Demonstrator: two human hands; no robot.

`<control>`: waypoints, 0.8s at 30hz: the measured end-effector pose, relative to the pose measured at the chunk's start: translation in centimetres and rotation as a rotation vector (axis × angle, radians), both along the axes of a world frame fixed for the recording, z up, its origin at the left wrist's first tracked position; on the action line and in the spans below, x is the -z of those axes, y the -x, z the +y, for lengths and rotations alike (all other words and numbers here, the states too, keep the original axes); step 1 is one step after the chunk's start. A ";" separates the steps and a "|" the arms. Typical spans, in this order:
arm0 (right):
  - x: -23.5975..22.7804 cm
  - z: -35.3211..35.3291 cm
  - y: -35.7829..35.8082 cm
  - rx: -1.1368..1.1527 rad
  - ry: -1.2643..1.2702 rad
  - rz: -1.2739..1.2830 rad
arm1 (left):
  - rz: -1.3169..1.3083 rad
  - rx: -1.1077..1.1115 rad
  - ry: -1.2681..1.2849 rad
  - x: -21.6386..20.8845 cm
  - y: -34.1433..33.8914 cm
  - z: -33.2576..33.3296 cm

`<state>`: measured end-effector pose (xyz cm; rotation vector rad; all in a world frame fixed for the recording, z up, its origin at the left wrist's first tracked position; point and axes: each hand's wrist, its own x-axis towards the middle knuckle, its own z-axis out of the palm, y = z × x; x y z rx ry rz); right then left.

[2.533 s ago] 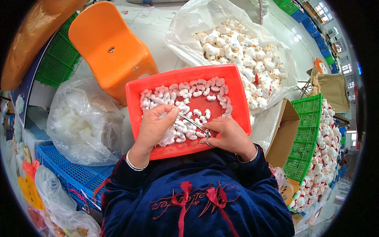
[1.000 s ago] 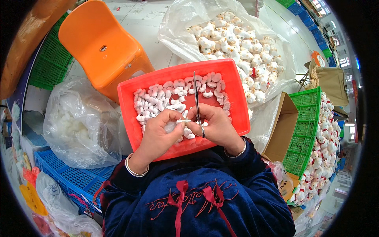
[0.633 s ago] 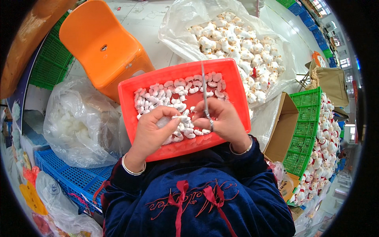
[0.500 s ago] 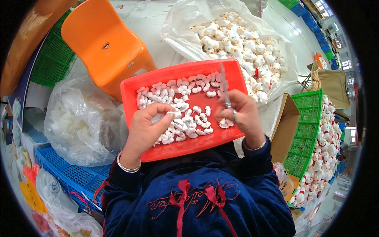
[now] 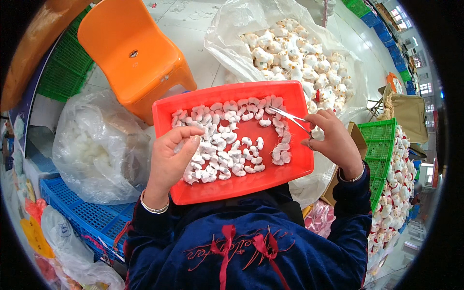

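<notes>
A red plastic tray (image 5: 232, 188) lies before me with several small white curved stuffed fabric pieces (image 5: 212, 159) spread over its floor. Over its left side is my left hand (image 5: 169, 157), thumb and forefinger brought together in a pinch; what they hold, if anything, cannot be made out. My right hand (image 5: 333, 137) grips a pair of metal scissors (image 5: 289, 116) by the handles at the tray's right edge. Their blades point left over the upper right part of the tray.
Beyond the tray, a clear plastic bag (image 5: 224, 36) holds white stuffed toys (image 5: 290, 50). An orange chair (image 5: 130, 53) stands at far left, above a bag of white stuffing (image 5: 92, 150) and a blue crate (image 5: 87, 208). At right, a green crate (image 5: 379, 159) adjoins more toys and a cardboard box (image 5: 331, 183).
My right hand and the scissors have moved right, from over the tray to its edge. The blades have swung from pointing up to pointing left. My left hand stays over the left side.
</notes>
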<state>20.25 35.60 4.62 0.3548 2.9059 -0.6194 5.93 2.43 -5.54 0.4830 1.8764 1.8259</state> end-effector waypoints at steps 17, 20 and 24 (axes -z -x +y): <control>0.6 0.2 7.6 -0.472 -0.895 -0.251 | -0.018 -0.023 -0.021 0.8 0.4 0.6; 1.2 -2.4 9.2 -0.615 -0.789 -0.352 | -0.051 -0.036 -0.050 0.8 -0.2 0.5; 0.3 -2.1 9.5 -0.580 -0.672 -0.258 | -0.062 -0.024 -0.049 1.1 0.2 0.1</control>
